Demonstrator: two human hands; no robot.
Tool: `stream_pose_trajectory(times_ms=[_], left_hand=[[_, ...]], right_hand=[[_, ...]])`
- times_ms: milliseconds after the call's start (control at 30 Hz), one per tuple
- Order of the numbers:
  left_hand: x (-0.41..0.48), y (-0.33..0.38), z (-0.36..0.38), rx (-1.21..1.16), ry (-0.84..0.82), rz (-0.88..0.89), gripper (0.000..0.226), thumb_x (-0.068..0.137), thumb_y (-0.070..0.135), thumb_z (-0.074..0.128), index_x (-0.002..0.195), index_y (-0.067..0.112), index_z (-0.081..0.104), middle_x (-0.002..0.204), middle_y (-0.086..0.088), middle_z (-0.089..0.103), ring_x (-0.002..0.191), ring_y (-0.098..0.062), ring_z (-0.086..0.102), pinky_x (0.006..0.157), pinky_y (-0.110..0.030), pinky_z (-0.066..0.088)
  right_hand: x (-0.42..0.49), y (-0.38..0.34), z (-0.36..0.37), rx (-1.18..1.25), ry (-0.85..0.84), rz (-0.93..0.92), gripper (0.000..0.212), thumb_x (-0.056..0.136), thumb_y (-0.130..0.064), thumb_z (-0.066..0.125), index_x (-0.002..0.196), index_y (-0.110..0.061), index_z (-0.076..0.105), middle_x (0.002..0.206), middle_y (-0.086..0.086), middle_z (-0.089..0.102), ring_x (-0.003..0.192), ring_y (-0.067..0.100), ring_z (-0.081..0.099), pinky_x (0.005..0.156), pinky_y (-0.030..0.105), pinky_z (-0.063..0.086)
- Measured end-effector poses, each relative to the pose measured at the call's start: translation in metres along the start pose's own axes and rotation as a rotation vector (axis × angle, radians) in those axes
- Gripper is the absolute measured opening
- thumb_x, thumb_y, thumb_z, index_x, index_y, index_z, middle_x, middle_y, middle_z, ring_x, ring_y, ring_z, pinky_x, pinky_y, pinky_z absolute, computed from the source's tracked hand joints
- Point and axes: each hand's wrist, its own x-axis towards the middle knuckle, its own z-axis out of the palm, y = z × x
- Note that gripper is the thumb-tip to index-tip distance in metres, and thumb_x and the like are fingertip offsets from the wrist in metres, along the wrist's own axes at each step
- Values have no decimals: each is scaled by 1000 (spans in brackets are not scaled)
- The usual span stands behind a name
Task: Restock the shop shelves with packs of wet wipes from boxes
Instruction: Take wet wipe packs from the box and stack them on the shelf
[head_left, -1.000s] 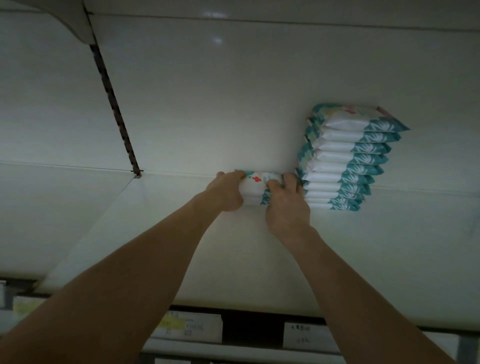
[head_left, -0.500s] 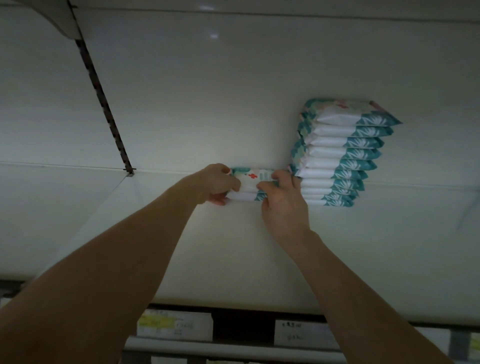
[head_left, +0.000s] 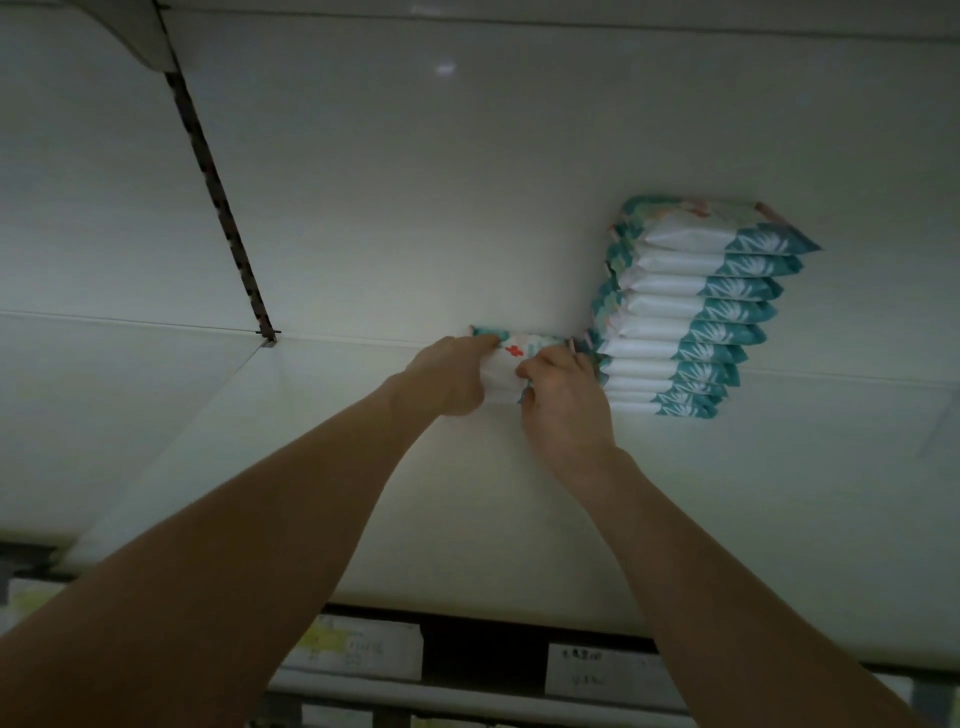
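A white and teal pack of wet wipes (head_left: 511, 364) with a red mark lies at the back of the white shelf (head_left: 467, 509), against the rear wall. My left hand (head_left: 447, 376) grips its left end and my right hand (head_left: 563, 400) grips its right end. Directly to the right stands a tall stack of several identical wet-wipe packs (head_left: 680, 306), leaning slightly rightward. My right hand's knuckles are close to the bottom of that stack. How many packs my hands hold is hidden.
A slotted dark upright rail (head_left: 218, 192) runs down the back wall at the left. Price labels (head_left: 358, 647) sit on the shelf's front edge. The underside of an upper shelf (head_left: 130, 31) shows at the top left.
The pack and both hands have stayed at the back of the shelf beside the stack, with small shifts; my left hand's fingers have slid further over the pack's top.
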Motion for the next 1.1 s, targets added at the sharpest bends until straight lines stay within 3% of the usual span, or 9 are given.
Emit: stream_pose_trajectory(times_ms=[133, 300, 400, 467, 633, 733, 900, 1100], left_hand=[[0, 3, 2, -13, -8, -9, 69, 90, 12, 55, 150, 23, 24, 142, -14, 45, 127, -32, 46, 104, -36, 38], [-5, -2, 1, -234, 44, -139, 68, 87, 11, 59, 147, 19, 28, 138, -16, 45, 120, -34, 50, 97, -39, 45], [-18, -6, -1, -573, 222, -298, 62, 90, 15, 59, 146, 14, 33, 140, -15, 44, 122, -32, 51, 99, -39, 47], [-33, -7, -1, -871, 318, -425, 56, 90, 12, 58, 143, 14, 39, 131, -15, 53, 113, -30, 57, 95, -39, 51], [-94, -25, -3, -1380, 546, -633, 41, 91, 3, 52, 131, 11, 49, 93, -8, 59, 78, -19, 58, 69, -30, 55], [-140, -42, -7, -1571, 695, -678, 35, 90, 2, 52, 124, 12, 55, 89, -5, 58, 70, -15, 58, 59, -25, 54], [-220, -82, -9, -1691, 941, -757, 30, 91, 0, 50, 118, 13, 54, 78, -3, 55, 63, -13, 53, 53, -22, 47], [-337, -136, -1, -1625, 1230, -963, 26, 90, 1, 49, 111, 17, 55, 79, -5, 57, 60, -13, 52, 50, -21, 46]], right_hand=[[5, -1, -7, -57, -101, 28, 32, 88, 5, 49, 113, -4, 68, 119, 16, 57, 118, 36, 46, 102, 36, 37], [12, -12, -24, 9, -164, 119, 35, 92, -5, 48, 123, -12, 63, 130, 12, 53, 125, 28, 43, 102, 31, 35], [11, -30, -36, 172, -148, 152, 33, 93, -10, 50, 123, -14, 63, 130, 8, 57, 120, 24, 51, 97, 28, 39], [3, -49, -41, 301, -129, 149, 30, 93, -12, 50, 120, -13, 64, 126, 5, 61, 115, 20, 56, 93, 25, 40], [-28, -97, -37, 512, -181, 156, 29, 92, -13, 51, 116, -21, 65, 119, -5, 63, 106, 9, 56, 87, 18, 37], [-52, -130, -29, 636, -217, 131, 27, 90, -15, 52, 111, -23, 68, 114, -7, 64, 103, 6, 57, 90, 20, 43], [-96, -196, -21, 768, -366, 44, 23, 90, -17, 54, 106, -23, 69, 102, -8, 67, 93, 7, 63, 88, 26, 52], [-171, -288, -4, 807, -577, -58, 18, 84, -17, 55, 91, -21, 71, 84, -1, 69, 88, 19, 67, 88, 36, 53]])
